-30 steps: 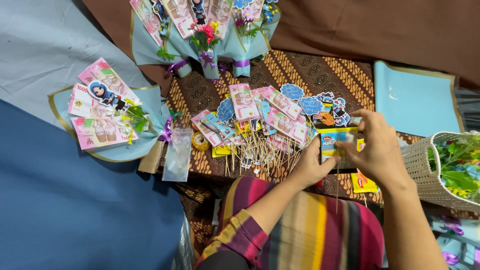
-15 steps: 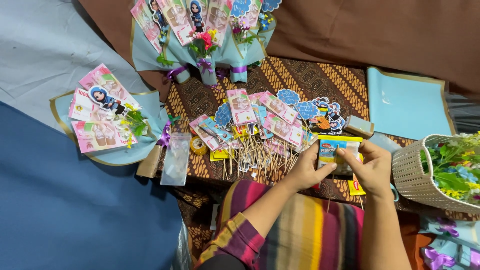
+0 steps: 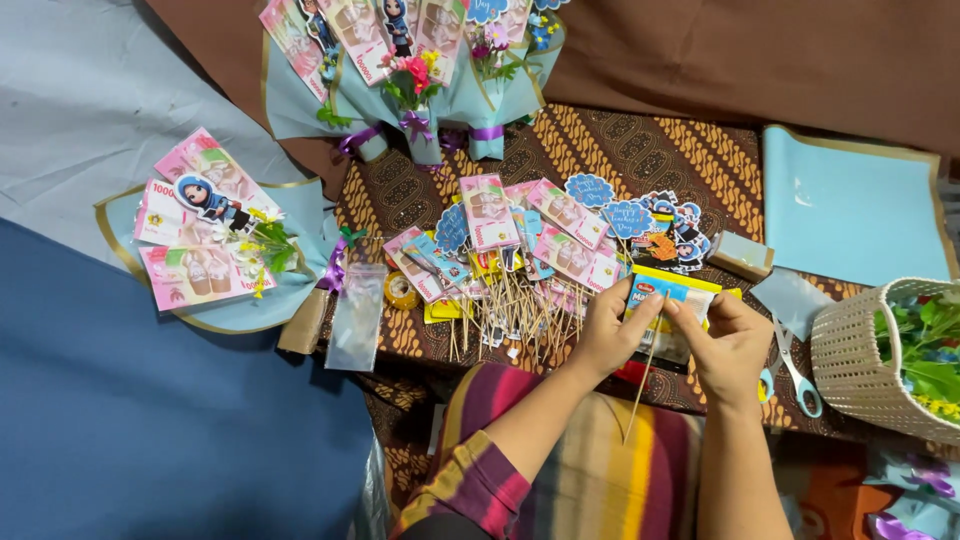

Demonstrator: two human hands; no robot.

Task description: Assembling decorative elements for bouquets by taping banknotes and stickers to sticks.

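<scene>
My left hand (image 3: pixel 612 332) and my right hand (image 3: pixel 728 348) meet over a small yellow and blue snack packet (image 3: pixel 672 288), each pinching an edge of it. A thin wooden skewer (image 3: pixel 642 385) hangs down from between the two hands toward my lap. Just left of the hands lies a spread of pink banknotes on wooden skewers (image 3: pixel 520 260), mixed with blue paper toppers and cartoon cut-outs (image 3: pixel 660 228), on a brown patterned cloth (image 3: pixel 640 150).
A finished banknote bouquet (image 3: pixel 215 245) in light blue wrap lies at left; others (image 3: pixel 410 70) stand at the top. Light blue wrapping sheets (image 3: pixel 850 215) lie at right, above scissors (image 3: pixel 790 370) and a cream woven basket (image 3: pixel 865 365) of greenery. A clear plastic sleeve (image 3: pixel 355 315) and tape roll (image 3: pixel 402 291) lie nearby.
My right hand has dropped from above the cloth to meet the left hand at the packet. Both hands now hold it, with a skewer hanging below them.
</scene>
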